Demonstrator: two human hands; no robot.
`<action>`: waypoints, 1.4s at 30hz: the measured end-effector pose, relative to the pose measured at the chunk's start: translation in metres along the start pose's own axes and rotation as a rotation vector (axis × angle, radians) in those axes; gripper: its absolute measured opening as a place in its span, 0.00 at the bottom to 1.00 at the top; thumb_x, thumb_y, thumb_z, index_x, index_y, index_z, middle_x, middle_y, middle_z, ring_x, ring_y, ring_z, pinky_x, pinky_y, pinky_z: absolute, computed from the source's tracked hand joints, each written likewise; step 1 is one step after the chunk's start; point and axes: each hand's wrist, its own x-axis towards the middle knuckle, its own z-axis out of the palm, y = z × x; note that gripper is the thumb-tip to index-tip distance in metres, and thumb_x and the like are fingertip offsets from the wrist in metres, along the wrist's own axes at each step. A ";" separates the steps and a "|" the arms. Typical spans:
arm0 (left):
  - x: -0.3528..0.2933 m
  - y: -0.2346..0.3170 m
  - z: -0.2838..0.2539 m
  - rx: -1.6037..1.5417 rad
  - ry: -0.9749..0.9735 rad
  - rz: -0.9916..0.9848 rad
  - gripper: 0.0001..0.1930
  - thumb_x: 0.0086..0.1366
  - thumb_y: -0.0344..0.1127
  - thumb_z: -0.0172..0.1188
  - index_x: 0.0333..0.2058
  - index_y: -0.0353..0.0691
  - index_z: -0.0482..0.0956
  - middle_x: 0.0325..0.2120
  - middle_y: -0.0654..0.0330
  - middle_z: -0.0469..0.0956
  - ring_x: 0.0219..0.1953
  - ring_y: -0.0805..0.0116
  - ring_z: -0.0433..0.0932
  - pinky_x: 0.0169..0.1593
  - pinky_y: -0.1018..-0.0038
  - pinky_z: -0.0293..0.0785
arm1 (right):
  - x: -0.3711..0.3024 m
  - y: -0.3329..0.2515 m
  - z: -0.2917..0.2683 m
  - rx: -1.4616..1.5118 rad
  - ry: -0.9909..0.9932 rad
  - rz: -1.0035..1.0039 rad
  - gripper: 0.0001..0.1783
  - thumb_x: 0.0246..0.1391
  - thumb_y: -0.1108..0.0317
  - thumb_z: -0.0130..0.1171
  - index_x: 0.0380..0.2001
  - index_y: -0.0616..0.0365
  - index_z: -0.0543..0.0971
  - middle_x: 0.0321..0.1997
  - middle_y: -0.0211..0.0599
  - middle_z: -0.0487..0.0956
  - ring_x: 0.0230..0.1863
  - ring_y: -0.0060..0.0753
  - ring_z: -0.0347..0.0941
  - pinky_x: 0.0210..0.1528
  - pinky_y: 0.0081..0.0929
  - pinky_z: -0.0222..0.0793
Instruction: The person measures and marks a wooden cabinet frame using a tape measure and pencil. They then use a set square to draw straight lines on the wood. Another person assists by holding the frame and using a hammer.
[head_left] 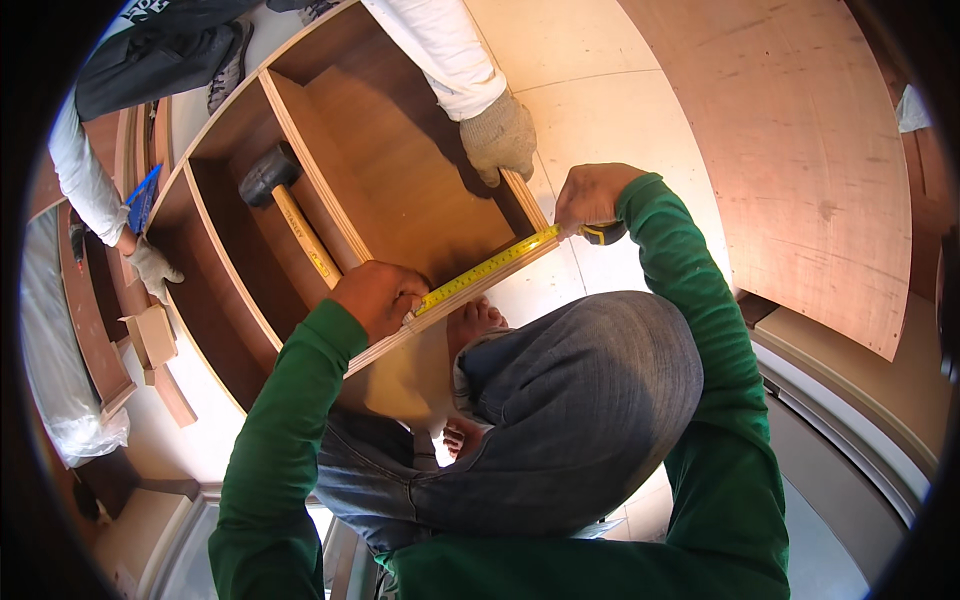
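Note:
A yellow tape measure blade [490, 268] lies stretched along the near edge of a wooden cabinet frame [318, 190], which rests on the floor. My left hand [378, 300] is closed on the blade's end, pressed to that edge near a divider. At the frame's right corner my right hand [594, 198] grips the tape beside its black and yellow case [604, 234]; the fingertips are partly hidden. Inside a compartment, just beyond my left hand, lies a mallet [300, 228] with a black head and wooden handle.
A co-worker's gloved hand [498, 138] holds the frame's right side, and their other gloved hand [153, 270] is at its left. A large wooden panel [800, 150] stands at the right. Wood offcuts [152, 338] and a plastic-wrapped bundle [62, 350] lie at the left.

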 end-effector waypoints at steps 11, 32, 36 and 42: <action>-0.005 0.011 -0.007 -0.072 0.019 -0.049 0.06 0.64 0.31 0.63 0.38 0.39 0.85 0.34 0.50 0.84 0.39 0.45 0.83 0.45 0.56 0.78 | 0.001 0.000 -0.008 0.008 -0.081 -0.002 0.16 0.45 0.55 0.73 0.33 0.55 0.91 0.25 0.32 0.83 0.28 0.28 0.76 0.34 0.30 0.73; -0.011 0.017 0.009 -0.012 0.151 -0.063 0.05 0.68 0.33 0.61 0.38 0.39 0.79 0.35 0.51 0.79 0.39 0.43 0.80 0.42 0.54 0.76 | 0.010 0.022 0.013 0.200 0.067 -0.171 0.08 0.50 0.62 0.70 0.28 0.55 0.89 0.18 0.26 0.77 0.21 0.23 0.68 0.27 0.30 0.67; -0.015 0.016 0.014 0.029 0.185 -0.080 0.05 0.69 0.34 0.60 0.39 0.41 0.79 0.36 0.52 0.80 0.39 0.44 0.80 0.42 0.55 0.77 | 0.008 0.019 0.012 0.233 0.051 -0.148 0.08 0.50 0.62 0.69 0.27 0.56 0.88 0.18 0.26 0.77 0.21 0.23 0.68 0.27 0.30 0.67; -0.022 0.011 0.030 0.049 0.263 -0.088 0.05 0.69 0.35 0.60 0.42 0.43 0.80 0.38 0.56 0.81 0.40 0.47 0.82 0.43 0.56 0.78 | 0.010 0.017 0.012 0.153 0.049 -0.131 0.12 0.50 0.60 0.71 0.31 0.57 0.90 0.21 0.28 0.80 0.23 0.23 0.72 0.30 0.27 0.71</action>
